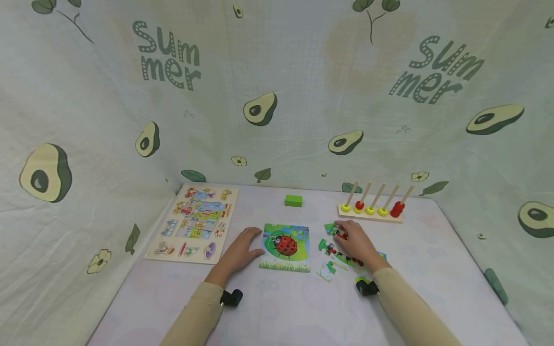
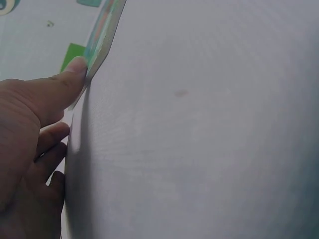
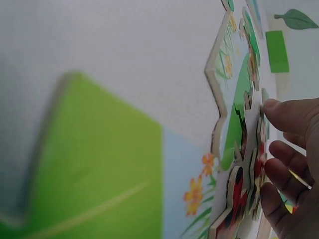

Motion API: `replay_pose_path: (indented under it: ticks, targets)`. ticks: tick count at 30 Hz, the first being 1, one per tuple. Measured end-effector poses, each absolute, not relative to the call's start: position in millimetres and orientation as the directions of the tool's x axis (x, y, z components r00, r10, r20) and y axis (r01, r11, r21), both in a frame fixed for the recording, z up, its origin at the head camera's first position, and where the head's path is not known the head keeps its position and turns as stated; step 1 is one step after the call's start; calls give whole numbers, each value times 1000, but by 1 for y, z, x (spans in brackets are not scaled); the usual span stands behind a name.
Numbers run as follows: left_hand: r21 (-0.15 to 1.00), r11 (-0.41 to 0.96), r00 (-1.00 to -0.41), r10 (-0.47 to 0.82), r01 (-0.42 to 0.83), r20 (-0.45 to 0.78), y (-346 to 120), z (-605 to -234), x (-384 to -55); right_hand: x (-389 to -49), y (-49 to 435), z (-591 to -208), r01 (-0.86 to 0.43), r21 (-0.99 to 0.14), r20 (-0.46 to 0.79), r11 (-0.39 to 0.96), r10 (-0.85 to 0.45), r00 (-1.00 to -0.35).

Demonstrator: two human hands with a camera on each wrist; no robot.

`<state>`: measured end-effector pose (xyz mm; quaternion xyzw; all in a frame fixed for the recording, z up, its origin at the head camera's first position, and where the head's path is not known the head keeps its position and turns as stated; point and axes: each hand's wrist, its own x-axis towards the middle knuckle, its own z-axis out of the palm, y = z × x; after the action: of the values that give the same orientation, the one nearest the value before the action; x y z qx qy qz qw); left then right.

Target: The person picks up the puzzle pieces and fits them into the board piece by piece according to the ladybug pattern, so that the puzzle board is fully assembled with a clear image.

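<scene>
A square ladybird puzzle board lies flat on the table. My left hand rests on the table at its left edge. In the left wrist view the thumb presses against the board's edge while the other fingers lie loosely on the cloth. Right of the board, several loose puzzle pieces are scattered. My right hand lies over them, palm down. Its thumb and curled fingertips close on a green and red puzzle piece at the far end of the heap.
A wooden peg puzzle board lies at the left by the cloth wall. A green block sits at the back middle. A bead rack with yellow and red beads stands at the back right. A blurred green piece fills the right wrist view.
</scene>
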<state>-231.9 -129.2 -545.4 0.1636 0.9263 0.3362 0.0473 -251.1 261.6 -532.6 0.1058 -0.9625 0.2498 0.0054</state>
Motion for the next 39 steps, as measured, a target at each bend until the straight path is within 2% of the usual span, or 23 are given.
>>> replay_pose_path:
  ticks: [9,14,39]
  targets:
    - [608,719,-906,423,335,-1,-133,-550,-233,-259,260,-532,-212,-473,18,855,-231,-973]
    - [596,733,-907,420,328,-18,-132,-549,-233,-261,259,-530,-209,-484,1,850,-238,-971]
    - [576,733,-890,456,362,-20,-131,-545,-233,-261,261,-523,-205,-504,81,839,-191,-978]
